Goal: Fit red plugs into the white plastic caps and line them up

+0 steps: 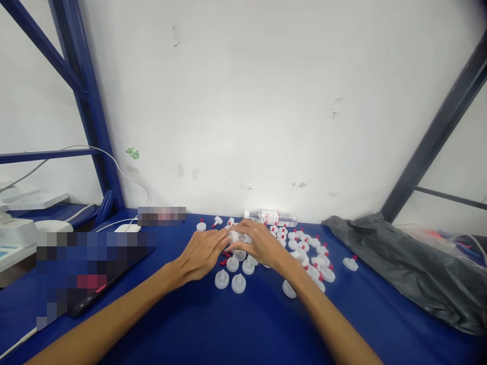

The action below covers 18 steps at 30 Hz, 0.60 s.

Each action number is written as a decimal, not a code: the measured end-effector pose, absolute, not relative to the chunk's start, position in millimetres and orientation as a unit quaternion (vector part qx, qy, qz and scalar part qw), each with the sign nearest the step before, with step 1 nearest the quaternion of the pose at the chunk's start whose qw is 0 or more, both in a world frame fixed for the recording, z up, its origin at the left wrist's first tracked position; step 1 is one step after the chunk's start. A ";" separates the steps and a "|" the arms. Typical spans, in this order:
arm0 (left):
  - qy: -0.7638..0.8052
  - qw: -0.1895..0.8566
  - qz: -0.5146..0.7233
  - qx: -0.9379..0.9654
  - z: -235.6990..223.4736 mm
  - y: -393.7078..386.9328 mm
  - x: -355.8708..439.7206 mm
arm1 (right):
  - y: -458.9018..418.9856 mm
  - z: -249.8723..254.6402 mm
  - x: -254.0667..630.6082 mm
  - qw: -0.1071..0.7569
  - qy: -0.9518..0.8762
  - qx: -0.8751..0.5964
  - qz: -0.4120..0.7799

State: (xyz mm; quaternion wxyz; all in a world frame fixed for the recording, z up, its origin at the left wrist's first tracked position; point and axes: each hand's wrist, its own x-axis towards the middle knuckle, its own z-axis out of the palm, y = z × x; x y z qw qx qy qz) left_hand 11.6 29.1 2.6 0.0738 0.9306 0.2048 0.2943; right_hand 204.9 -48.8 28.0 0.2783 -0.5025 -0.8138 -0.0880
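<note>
Nearest you are your two forearms (125,309), reaching in over the blue desk (213,329) toward its back half. Between your hands, raised a little off the desk and left of the bottle, is a white cap (234,236). Your left hand (205,252) has its fingers bunched and closed on the cap's left side; your right hand (262,246) grips it from the other side, thumb and forefinger curved around it. Your fingers hide much of it, so you cannot tell whether it bears a red tip.

Just below your hands, loose red tips (225,257) lie beside several plain caps (238,284), the two closest to you standing side by side. To the right, a crowd of red-tipped caps (321,261) spreads toward the desk's right edge, one (350,263) set apart from the rest. A few more pieces sit behind your left hand, near the back edge.

Along that back edge, against the wall (243,101), a clear bottle (270,218) lies on its side. A crumpled grey bag (395,268) covers the right edge. Near the left edge lie a black device (89,302), partly blurred, and a white block (127,228) with a cable.
</note>
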 end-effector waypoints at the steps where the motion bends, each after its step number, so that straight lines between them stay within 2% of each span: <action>1: 0.222 0.125 0.312 0.915 2.2 26.2 15.8 | -47.5 26.2 204.6 0.276 -0.808 -0.506 -0.118; 5: 0.267 0.338 0.370 0.823 2.5 18.8 27.9 | -42.8 21.7 205.7 0.270 -0.782 -0.514 -0.227; 8: 0.288 0.392 0.398 0.778 5.7 24.5 23.5 | -40.8 22.2 222.7 0.271 -0.749 -0.547 -0.258; 10: 0.303 0.365 0.407 0.781 8.5 33.0 14.9 | -41.3 23.9 238.7 0.294 -0.717 -0.583 -0.245; 12: 0.334 0.210 0.378 0.838 10.3 41.6 6.8 | -43.2 26.5 249.2 0.354 -0.678 -0.608 -0.213; 14: 0.326 0.096 0.329 0.881 9.4 47.5 2.7 | -45.9 29.5 248.9 0.418 -0.653 -0.610 -0.163; 16: 0.300 0.044 0.290 0.908 6.0 49.2 3.2 | -48.1 32.0 239.2 0.453 -0.659 -0.595 -0.081; 18: 0.277 0.036 0.263 0.924 1.1 47.5 6.0 | -49.1 33.0 226.4 0.467 -0.666 -0.581 0.025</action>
